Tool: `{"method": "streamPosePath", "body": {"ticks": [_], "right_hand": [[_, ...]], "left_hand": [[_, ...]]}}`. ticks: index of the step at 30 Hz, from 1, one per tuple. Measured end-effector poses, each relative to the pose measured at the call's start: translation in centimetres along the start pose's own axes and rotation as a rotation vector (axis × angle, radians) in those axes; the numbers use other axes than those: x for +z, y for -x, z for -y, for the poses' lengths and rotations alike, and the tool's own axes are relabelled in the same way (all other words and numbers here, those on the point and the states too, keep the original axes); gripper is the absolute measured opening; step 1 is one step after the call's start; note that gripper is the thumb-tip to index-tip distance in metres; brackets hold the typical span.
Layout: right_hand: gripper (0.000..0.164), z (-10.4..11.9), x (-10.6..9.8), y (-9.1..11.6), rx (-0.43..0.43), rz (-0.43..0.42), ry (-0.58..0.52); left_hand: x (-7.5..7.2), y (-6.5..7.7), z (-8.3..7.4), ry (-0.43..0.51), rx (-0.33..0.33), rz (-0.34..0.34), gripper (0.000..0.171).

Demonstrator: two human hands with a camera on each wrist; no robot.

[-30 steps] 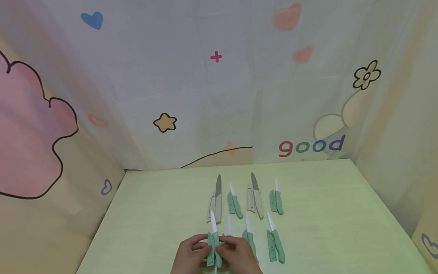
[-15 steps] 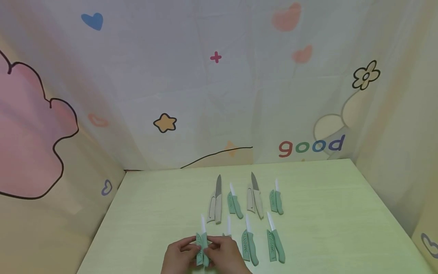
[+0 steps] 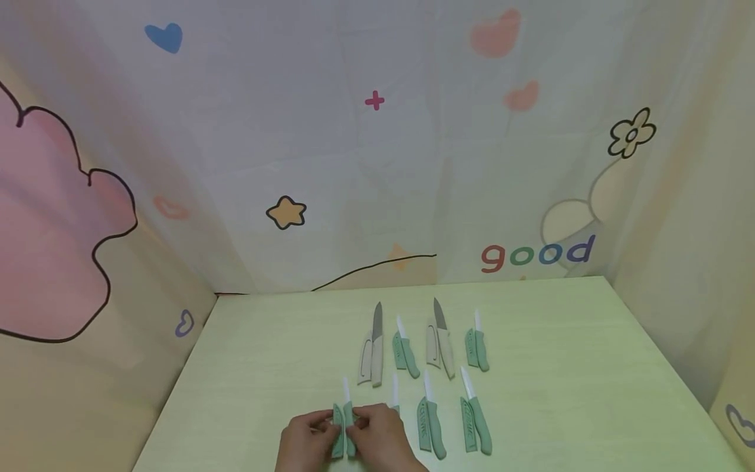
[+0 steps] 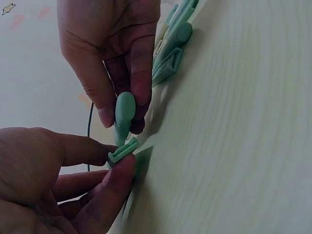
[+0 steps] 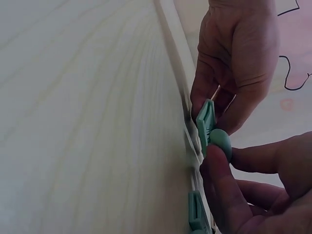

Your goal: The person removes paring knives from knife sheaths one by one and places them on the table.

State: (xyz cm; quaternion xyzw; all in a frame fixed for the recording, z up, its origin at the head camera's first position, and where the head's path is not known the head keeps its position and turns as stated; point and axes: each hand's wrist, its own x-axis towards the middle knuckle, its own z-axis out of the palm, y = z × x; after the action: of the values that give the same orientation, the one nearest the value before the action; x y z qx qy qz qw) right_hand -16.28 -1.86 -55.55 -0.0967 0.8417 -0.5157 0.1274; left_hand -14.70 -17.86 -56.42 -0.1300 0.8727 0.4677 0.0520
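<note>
My left hand [image 3: 308, 439] pinches a green knife sheath [image 3: 337, 415] between thumb and fingers. A small knife [image 3: 348, 412] with a green handle and a white blade is pinched by its handle in my right hand [image 3: 382, 436], beside the sheath. Its blade points away from me, bare of the sheath. In the left wrist view the handle's rounded end [image 4: 126, 107] and the sheath's open end [image 4: 123, 150] lie close together. From the right wrist, the handle end [image 5: 221, 141] partly covers the sheath [image 5: 206, 119].
To the right lie green knives [image 3: 434, 419] with sheaths alongside; one white blade [image 3: 395, 388] shows behind my right hand. Farther back are two grey-bladed knives [image 3: 377, 344] with beige handles and sheaths, and more green ones [image 3: 406, 351]. A printed curtain [image 3: 354, 164] borders the pale table [image 3: 560, 367].
Both hands have moved left with the knife and sheath, then slowed. A narrow gap now shows between sheath and handle. The green knife to the right has come out from behind my right hand.
</note>
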Motion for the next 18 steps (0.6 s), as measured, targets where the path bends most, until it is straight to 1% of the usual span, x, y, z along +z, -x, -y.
{"method": "streamPosePath", "body": {"ticks": [4,9,13,18], "right_hand": [[0.030,0.1,0.2,-0.3,-0.019,-0.022,0.094],[0.030,0.2,0.4,-0.8,-0.059,-0.052,0.177],[0.027,0.3,0.5,-1.0,-0.071,-0.052,0.216],[0.009,0.4,0.5,-1.1,-0.079,-0.046,0.243]], "left_hand": [[0.0,0.1,-0.4,-0.064,0.014,-0.012,0.032],[0.1,0.0,-0.8,-0.160,0.040,-0.077,0.032],[0.2,0.0,-1.0,-0.232,0.058,-0.118,0.028],[0.4,0.0,-1.3,-0.316,0.069,-0.130,0.022]]}}
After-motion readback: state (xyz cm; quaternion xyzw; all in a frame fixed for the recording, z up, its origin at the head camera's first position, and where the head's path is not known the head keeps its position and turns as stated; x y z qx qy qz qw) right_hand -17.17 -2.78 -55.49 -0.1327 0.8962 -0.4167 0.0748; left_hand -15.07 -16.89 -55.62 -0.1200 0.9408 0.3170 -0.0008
